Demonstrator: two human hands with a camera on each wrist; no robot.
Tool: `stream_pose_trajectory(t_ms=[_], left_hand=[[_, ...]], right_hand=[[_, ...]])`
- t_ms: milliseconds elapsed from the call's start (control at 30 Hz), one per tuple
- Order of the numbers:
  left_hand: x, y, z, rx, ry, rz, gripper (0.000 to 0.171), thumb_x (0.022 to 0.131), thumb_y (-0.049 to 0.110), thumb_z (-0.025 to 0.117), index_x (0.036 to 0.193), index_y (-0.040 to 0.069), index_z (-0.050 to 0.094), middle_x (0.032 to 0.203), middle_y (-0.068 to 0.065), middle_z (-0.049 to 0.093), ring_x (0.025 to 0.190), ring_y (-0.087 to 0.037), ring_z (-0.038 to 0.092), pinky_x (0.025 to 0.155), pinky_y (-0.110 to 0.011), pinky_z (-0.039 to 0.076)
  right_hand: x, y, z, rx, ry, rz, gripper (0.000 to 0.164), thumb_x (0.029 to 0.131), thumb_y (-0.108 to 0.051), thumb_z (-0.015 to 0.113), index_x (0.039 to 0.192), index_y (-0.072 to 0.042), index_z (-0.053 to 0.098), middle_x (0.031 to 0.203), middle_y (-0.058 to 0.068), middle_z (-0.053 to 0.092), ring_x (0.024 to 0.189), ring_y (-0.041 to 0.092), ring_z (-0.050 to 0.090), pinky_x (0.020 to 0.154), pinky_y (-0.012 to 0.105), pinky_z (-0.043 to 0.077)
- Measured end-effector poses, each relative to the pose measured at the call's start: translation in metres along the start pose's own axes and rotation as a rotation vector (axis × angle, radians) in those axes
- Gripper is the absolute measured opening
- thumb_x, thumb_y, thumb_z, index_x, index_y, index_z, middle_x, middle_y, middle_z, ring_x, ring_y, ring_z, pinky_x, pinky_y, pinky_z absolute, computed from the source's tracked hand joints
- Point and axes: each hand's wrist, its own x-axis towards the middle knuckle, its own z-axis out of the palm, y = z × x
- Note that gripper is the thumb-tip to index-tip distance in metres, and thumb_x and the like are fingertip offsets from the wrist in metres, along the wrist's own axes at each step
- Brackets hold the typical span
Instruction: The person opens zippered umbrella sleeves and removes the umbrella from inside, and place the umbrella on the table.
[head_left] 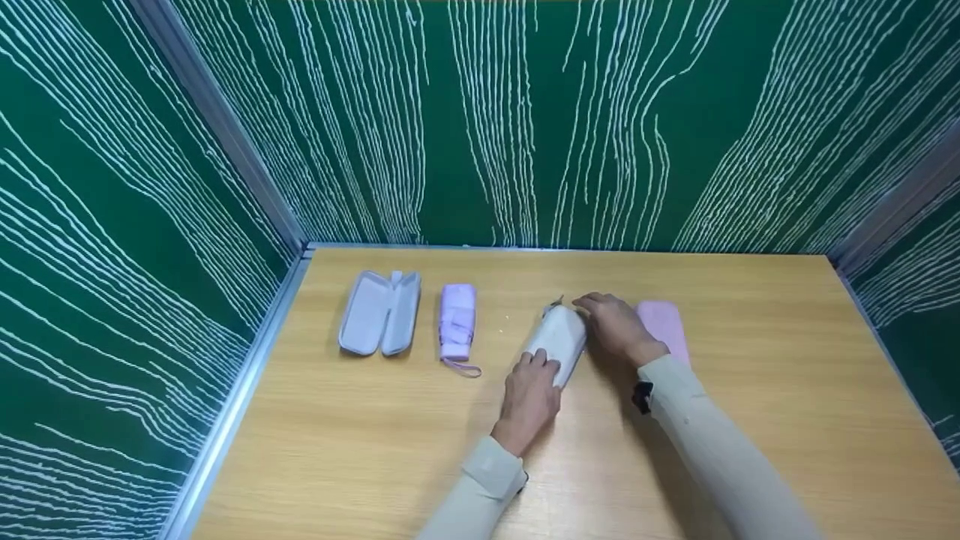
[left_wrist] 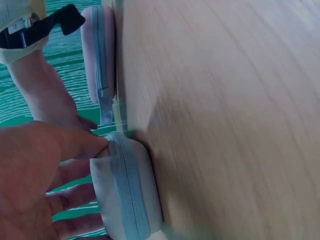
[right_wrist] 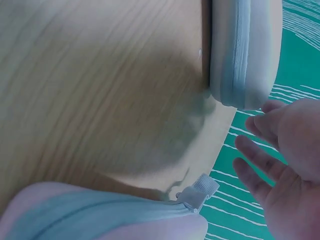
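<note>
A pale grey zippered case point(head_left: 559, 337) lies closed and slanted on the table, its zip band point(left_wrist: 127, 190) running along the side. My left hand point(head_left: 531, 394) grips its near end, thumb at the zip edge and fingers over the top. My right hand point(head_left: 619, 326) is at the far end, its fingers loosely bent; in the right wrist view the fingertips point(right_wrist: 274, 106) are right at the case's corner. A small zip pull point(head_left: 555, 303) sticks out at the far end. Just right of that hand lies a pink zippered case point(head_left: 664, 322), partly hidden by the forearm.
On the left of the wooden table point(head_left: 360, 442), a grey hinged glasses case point(head_left: 379, 315) lies open. Beside it is a folded lilac umbrella point(head_left: 457, 319) with a wrist strap. Green walls point(head_left: 480, 120) with white lines enclose the back and sides.
</note>
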Motion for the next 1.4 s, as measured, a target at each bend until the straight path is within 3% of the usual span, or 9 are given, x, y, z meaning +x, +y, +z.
stream_pose_trajectory(t_ms=[200,400,567,767,967,1400], left_hand=[[0.002,0.002,-0.002,0.011,-0.011,-0.030,0.024,0.087,0.031,0.086,0.106,0.018,0.081,0.106,0.000,0.065,0.099,-0.019,0.060,0.072,-0.029,0.055],[0.002,0.004,-0.002,0.073,0.005,-0.014,0.022,0.087,0.032,0.085,0.102,0.018,0.081,0.110,0.000,0.067,0.104,-0.019,0.061,0.073,-0.029,0.056],[0.002,0.001,-0.003,0.035,0.002,-0.013,0.018,0.084,0.027,0.086,0.098,0.017,0.081,0.105,0.000,0.066,0.101,-0.019,0.062,0.073,-0.031,0.056],[0.004,-0.003,-0.004,-0.028,-0.026,-0.032,0.018,0.085,0.021,0.085,0.101,0.017,0.081,0.106,0.000,0.066,0.100,-0.020,0.064,0.072,-0.033,0.057],[0.006,-0.004,-0.005,-0.001,-0.009,-0.007,0.014,0.082,0.018,0.084,0.097,0.017,0.082,0.100,0.000,0.066,0.097,-0.020,0.066,0.073,-0.033,0.058],[0.011,-0.011,-0.008,-0.074,-0.093,-0.013,0.015,0.083,0.011,0.081,0.097,0.016,0.081,0.099,0.000,0.065,0.098,-0.020,0.066,0.075,-0.034,0.057]], right_hand=[[0.010,0.001,0.001,-0.028,-0.016,-0.011,0.036,0.104,0.004,0.056,0.137,-0.003,0.067,0.139,0.024,0.065,0.128,0.045,0.063,0.108,0.059,0.050],[0.019,0.005,0.002,-0.019,-0.043,-0.023,0.036,0.102,0.005,0.058,0.134,-0.005,0.070,0.136,0.022,0.068,0.127,0.044,0.064,0.109,0.059,0.050],[0.023,0.008,0.001,0.024,-0.064,-0.012,0.039,0.100,0.008,0.058,0.132,-0.009,0.073,0.135,0.019,0.069,0.128,0.043,0.063,0.110,0.060,0.048],[0.026,0.010,0.000,0.011,-0.045,-0.084,0.035,0.099,0.008,0.060,0.127,-0.008,0.076,0.127,0.019,0.072,0.121,0.041,0.068,0.106,0.057,0.053],[0.028,0.012,0.002,-0.009,-0.015,-0.167,0.031,0.099,0.008,0.064,0.120,-0.008,0.080,0.116,0.016,0.073,0.112,0.037,0.072,0.099,0.053,0.058],[0.029,0.011,-0.002,0.034,-0.150,-0.090,0.036,0.102,0.006,0.056,0.126,-0.010,0.078,0.123,0.014,0.073,0.119,0.037,0.069,0.106,0.055,0.054]])
